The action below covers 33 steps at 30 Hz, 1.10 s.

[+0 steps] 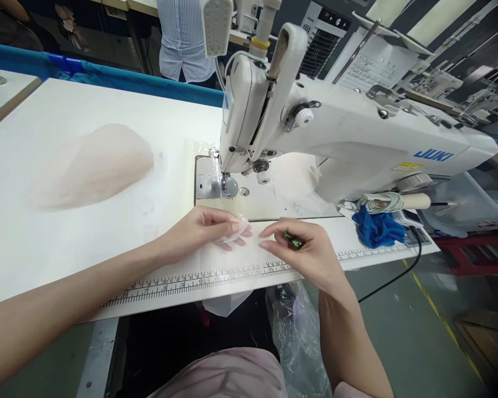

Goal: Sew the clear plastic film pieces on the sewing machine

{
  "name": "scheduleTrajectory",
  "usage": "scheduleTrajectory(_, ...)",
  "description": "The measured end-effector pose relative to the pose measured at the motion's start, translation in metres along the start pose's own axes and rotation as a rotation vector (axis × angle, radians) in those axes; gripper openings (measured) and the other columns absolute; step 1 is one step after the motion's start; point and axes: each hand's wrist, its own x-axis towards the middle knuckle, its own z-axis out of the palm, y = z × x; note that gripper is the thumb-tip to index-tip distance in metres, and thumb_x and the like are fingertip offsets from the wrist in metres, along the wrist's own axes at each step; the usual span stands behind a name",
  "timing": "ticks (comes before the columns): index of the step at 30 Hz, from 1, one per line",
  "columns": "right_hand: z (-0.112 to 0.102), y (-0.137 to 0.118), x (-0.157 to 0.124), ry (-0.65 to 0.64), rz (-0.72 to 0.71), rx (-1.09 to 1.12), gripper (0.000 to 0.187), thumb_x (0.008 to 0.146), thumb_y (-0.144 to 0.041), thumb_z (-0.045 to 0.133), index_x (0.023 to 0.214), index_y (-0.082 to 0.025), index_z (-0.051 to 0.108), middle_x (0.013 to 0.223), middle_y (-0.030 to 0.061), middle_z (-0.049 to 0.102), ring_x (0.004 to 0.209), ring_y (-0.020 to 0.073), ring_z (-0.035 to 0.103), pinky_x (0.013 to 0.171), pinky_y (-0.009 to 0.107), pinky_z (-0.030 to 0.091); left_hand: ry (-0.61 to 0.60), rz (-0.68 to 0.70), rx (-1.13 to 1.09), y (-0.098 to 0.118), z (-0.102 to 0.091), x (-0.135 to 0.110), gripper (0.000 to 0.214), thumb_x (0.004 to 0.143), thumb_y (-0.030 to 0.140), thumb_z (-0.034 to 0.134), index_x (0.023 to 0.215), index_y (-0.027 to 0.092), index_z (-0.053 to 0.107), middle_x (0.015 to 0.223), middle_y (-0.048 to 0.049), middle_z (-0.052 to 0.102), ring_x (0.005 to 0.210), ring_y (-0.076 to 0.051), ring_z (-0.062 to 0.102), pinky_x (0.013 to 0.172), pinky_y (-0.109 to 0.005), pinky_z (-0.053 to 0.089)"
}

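Note:
My left hand (216, 228) is closed in a pinch on a thin, see-through strip (241, 228), bunched in loops over the fingers. Just right of it, my right hand (301, 246) curls around a small green-and-black tool (292, 240) tucked in the palm; its exact kind is mostly hidden. The right thumb and index tips are apart, close to the strip but not touching it. Both hands are over the front of the table, before the needle plate (211, 187) of a white sewing machine (348, 127). A pale beige fabric piece (112, 160), blurred at its left, is on the table's left side.
A printed ruler (232, 275) runs along the table's front edge. Right of my hands lie a blue cloth (377, 228) and a coiled cord (382, 203). A clear plastic bag (296, 337) hangs below the edge. Behind the table stands a person in a striped shirt (185, 38).

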Motion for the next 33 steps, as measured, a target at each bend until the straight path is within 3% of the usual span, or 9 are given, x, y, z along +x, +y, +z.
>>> scheduleTrajectory(2,0.006,0.001,0.004,0.100,0.004,0.013,0.020,0.081,-0.033,0.073,0.098,-0.023,0.073,0.090,0.0021,0.070,0.064,0.0104,0.054,0.051,0.023,0.037,-0.005,0.012,0.016,0.001,0.001,0.000,0.028,0.087,0.041,0.066,0.106,0.022,0.074,0.111,-0.0082,0.072,0.094,-0.019,0.070,0.078,-0.027,0.058)
scheduleTrajectory(4,0.014,0.003,0.008,0.079,0.018,0.044,0.030,0.080,-0.035,0.074,0.108,-0.025,0.071,0.103,0.0030,0.070,0.065,0.0100,0.054,0.050,0.023,0.037,-0.010,0.028,0.043,0.001,0.002,-0.001,0.027,0.087,0.041,0.066,0.106,0.023,0.074,0.110,-0.0070,0.073,0.093,-0.018,0.070,0.078,-0.026,0.057)
scheduleTrajectory(6,0.021,0.005,0.013,0.054,0.014,0.108,0.027,0.078,-0.037,0.075,0.102,-0.025,0.073,0.098,0.0021,0.072,0.065,0.0104,0.054,0.051,0.023,0.038,-0.007,0.031,0.064,0.002,0.003,-0.002,0.027,0.088,0.041,0.065,0.106,0.023,0.074,0.109,-0.0064,0.073,0.093,-0.017,0.070,0.079,-0.026,0.057)
scheduleTrajectory(10,0.028,0.007,0.017,0.179,-0.027,0.185,0.018,0.080,-0.038,0.073,0.076,-0.020,0.071,0.074,-0.0004,0.068,0.062,0.0108,0.053,0.053,0.024,0.039,0.013,0.013,0.081,0.003,0.004,-0.002,0.027,0.087,0.039,0.066,0.107,0.022,0.073,0.105,-0.0064,0.074,0.094,-0.018,0.070,0.081,-0.027,0.057)
scheduleTrajectory(13,0.026,0.009,0.015,0.251,-0.048,0.126,0.013,0.084,-0.031,0.069,0.078,-0.020,0.068,0.077,-0.0009,0.067,0.059,0.0096,0.051,0.053,0.024,0.040,0.041,0.006,0.077,0.003,0.003,-0.001,0.027,0.087,0.039,0.067,0.106,0.021,0.073,0.100,-0.0067,0.075,0.092,-0.017,0.070,0.079,-0.026,0.057)
scheduleTrajectory(18,0.027,0.016,0.005,0.303,-0.345,-0.128,0.019,0.084,-0.020,0.068,0.102,-0.023,0.069,0.088,0.0027,0.067,0.075,0.0143,0.061,0.063,0.027,0.049,0.048,0.029,0.071,0.002,0.002,0.000,0.028,0.087,0.038,0.068,0.108,0.021,0.073,0.099,-0.0064,0.076,0.089,-0.016,0.071,0.078,-0.025,0.057)
scheduleTrajectory(23,0.038,0.022,0.001,0.362,-0.526,-0.239,0.019,0.082,-0.015,0.069,0.099,-0.021,0.071,0.079,0.0019,0.065,0.065,0.0116,0.058,0.053,0.024,0.045,0.008,0.038,0.106,0.002,0.002,-0.001,0.025,0.089,0.036,0.065,0.110,0.025,0.073,0.103,-0.0046,0.075,0.093,-0.016,0.070,0.083,-0.026,0.057)
scheduleTrajectory(28,0.042,0.021,0.005,0.341,-0.510,-0.155,0.014,0.087,-0.012,0.062,0.095,-0.021,0.071,0.076,0.0004,0.060,0.065,0.0100,0.056,0.053,0.023,0.043,0.007,0.023,0.086,0.002,0.002,0.000,0.024,0.089,0.036,0.065,0.109,0.025,0.073,0.106,-0.0041,0.075,0.097,-0.017,0.070,0.088,-0.026,0.056)
scheduleTrajectory(33,0.036,0.015,0.006,0.383,-0.301,-0.010,0.007,0.088,-0.015,0.063,0.083,-0.020,0.065,0.075,-0.0020,0.059,0.066,0.0103,0.054,0.060,0.024,0.044,0.018,-0.015,-0.006,0.001,0.003,0.000,0.025,0.087,0.034,0.069,0.109,0.022,0.073,0.099,-0.0057,0.076,0.089,-0.017,0.073,0.088,-0.028,0.058)
